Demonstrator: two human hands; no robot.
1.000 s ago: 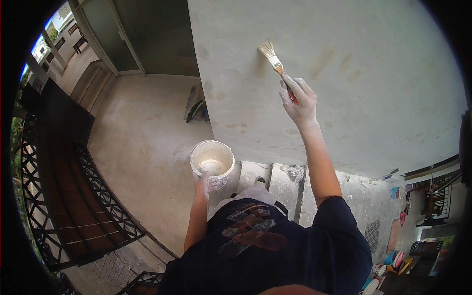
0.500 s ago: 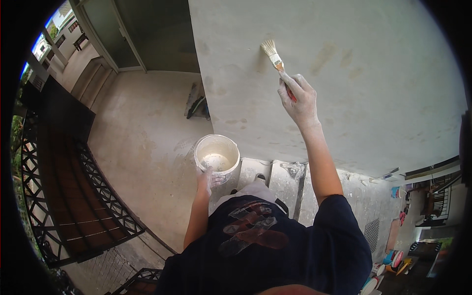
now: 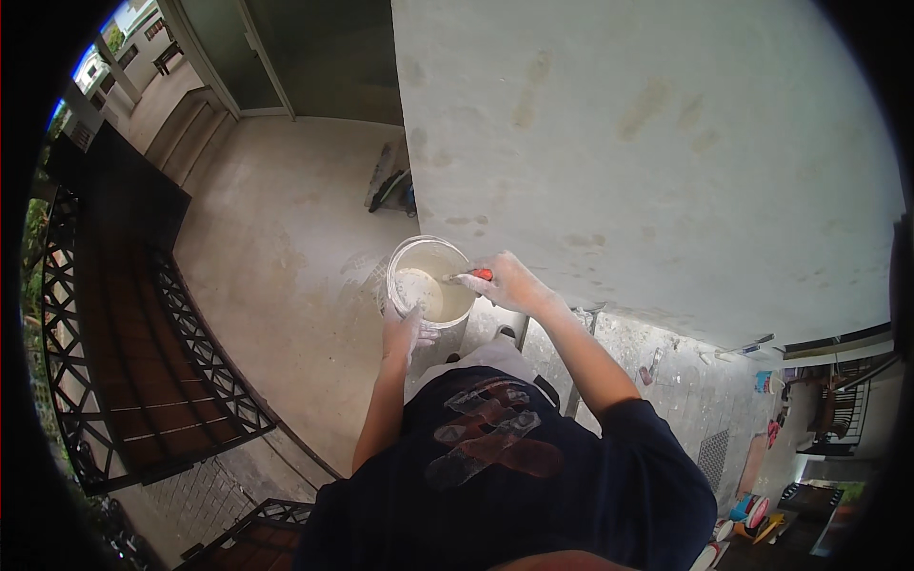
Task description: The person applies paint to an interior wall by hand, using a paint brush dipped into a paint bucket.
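My left hand [image 3: 404, 333], dusted white, grips the side of a white bucket [image 3: 433, 255] in front of my body. Pale liquid lies in the bucket's bottom. My right hand [image 3: 519, 285], also whitened, is closed round the red handle of a paintbrush [image 3: 483, 274] at the bucket's right rim. The brush's head points left into the bucket; its bristles are hard to make out there. Ahead and to the right rises a pale grey wall [image 3: 571, 162] with several darker, damp-looking patches.
A bundle of dark items [image 3: 392, 193] lies by the wall's left corner. Black metal railings [image 3: 205, 333] run along the left. Beyond are steps [image 3: 186, 138] and a glass door [image 3: 324, 57]. Paint containers [image 3: 755, 509] stand at lower right. Beneath me are pale planks [image 3: 545, 357].
My right hand has come down from the wall with the paintbrush, whose head is now inside the bucket. My left hand still holds the bucket.
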